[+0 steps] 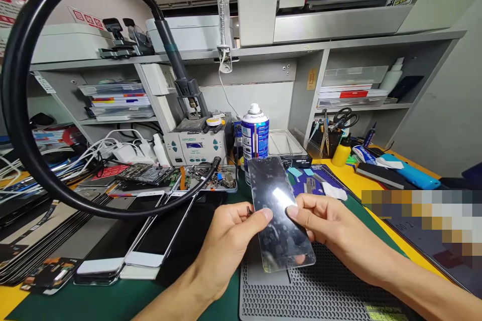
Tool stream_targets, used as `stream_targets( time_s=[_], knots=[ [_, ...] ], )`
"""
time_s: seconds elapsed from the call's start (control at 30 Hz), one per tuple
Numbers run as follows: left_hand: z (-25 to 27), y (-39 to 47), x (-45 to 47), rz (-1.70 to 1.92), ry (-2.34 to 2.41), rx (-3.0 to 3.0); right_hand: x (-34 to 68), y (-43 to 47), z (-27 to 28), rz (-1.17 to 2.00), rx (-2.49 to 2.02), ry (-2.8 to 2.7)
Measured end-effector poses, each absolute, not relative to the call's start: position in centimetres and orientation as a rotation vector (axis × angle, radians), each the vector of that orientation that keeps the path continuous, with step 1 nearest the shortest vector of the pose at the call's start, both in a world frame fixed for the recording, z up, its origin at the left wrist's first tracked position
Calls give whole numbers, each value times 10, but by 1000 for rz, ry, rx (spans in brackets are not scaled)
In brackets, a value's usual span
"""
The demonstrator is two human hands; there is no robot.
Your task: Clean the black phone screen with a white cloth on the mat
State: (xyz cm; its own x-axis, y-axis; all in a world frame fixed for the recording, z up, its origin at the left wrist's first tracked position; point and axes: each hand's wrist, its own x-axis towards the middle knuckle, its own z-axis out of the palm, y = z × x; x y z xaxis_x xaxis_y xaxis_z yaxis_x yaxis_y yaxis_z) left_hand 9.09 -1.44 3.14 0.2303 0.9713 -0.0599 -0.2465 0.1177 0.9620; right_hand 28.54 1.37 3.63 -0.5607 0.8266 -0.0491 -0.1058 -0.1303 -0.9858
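Head view: I have a dark, clear-edged phone panel (282, 233) raised on the near side of the blue spray can (256, 130), where it covers the can's lower part from my angle. The panel is tilted, its glossy face smudged and catching a bright reflection. My left hand (229, 233) grips its left edge, thumb laid on the face; my right hand (333, 220) pinches the opposite edge between thumb and fingers. Something small and dark shows at the left fingertips, but I can't tell what.

Nearer than the can and beneath the panel, I see a grey textured mat (335, 288). Left of the can stands a grey station (199, 148) with buttons and a display; farther left and nearer me lie several phone screens (113, 241). A thick black hose (13, 85) arcs over that side. Right of the can I make out a yellow bottle (341, 154).
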Motion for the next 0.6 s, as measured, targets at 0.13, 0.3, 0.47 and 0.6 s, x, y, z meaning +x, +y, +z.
stream_targets(
  time_s=[0.13,0.3,0.47,0.6],
  knots=[
    [28,-13,91,1137,1041,1092,282,11,35,1722,-898,-1463],
    [25,-12,90,1205,1104,1223,279,9,33,1789,-963,-1468],
    [23,-10,89,1234,1138,1294,279,9,29,1920,-977,-1471],
    [23,-11,89,1254,1162,1298,278,7,31,1921,-907,-1459]
  ],
)
